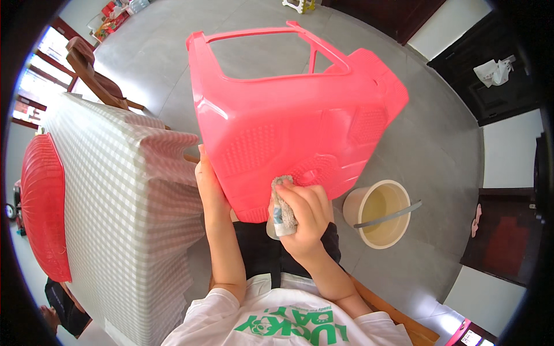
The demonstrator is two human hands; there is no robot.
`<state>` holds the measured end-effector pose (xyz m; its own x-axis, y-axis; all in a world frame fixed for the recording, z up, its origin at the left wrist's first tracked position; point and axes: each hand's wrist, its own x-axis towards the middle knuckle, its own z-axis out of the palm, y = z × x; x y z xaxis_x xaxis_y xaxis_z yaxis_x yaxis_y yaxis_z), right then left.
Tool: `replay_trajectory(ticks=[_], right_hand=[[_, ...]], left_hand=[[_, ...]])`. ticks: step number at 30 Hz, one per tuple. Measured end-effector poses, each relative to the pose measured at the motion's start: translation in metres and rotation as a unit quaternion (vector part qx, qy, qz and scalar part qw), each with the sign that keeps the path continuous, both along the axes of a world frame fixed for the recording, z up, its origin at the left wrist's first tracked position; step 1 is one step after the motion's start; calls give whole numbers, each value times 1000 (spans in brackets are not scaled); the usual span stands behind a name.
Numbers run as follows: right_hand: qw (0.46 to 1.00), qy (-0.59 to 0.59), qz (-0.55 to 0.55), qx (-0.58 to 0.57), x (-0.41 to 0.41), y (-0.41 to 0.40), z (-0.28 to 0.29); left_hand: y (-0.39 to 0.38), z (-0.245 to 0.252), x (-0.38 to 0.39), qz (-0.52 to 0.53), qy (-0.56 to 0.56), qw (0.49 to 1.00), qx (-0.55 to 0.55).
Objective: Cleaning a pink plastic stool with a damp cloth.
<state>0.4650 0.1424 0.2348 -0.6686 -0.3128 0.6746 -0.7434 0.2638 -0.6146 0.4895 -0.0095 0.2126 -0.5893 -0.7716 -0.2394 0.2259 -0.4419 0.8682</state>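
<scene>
A pink plastic stool [285, 116] is tilted on its side over my lap, its textured seat facing me and its legs pointing away. My left hand [210, 184] grips the stool's left edge, with part of the fingers hidden behind it. In my right hand [305, 214] is a folded greyish cloth [284, 212], pressed against the lower part of the seat near its round central pattern. A cream bucket [376, 214] with a grey handle stands on the floor to the right, holding yellowish liquid.
At left is a table with a checked tablecloth [104, 173], bearing a red ribbed dome-shaped cover [43, 207]. A wooden chair [97, 78] stands beyond it. Another person [65, 302] is at the lower left. A white bag [493, 72] hangs on a dark door.
</scene>
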Motion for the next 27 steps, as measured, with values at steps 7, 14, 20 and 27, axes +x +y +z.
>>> replay_trajectory(ticks=[7, 14, 20, 27], right_hand=[[996, -60, 15, 63, 4, 31, -33], [999, -43, 27, 18, -5, 15, -7], [993, -87, 70, 43, 2, 20, -11], [887, -409, 106, -185, 3, 39, -24]], left_hand=[[-14, -5, 2, -21, 5, 1000, -1], [-18, -6, 1, -22, -31, 999, -6], [-19, -10, 9, -18, -26, 999, -12], [-20, -11, 15, -9, 2, 1000, -1]])
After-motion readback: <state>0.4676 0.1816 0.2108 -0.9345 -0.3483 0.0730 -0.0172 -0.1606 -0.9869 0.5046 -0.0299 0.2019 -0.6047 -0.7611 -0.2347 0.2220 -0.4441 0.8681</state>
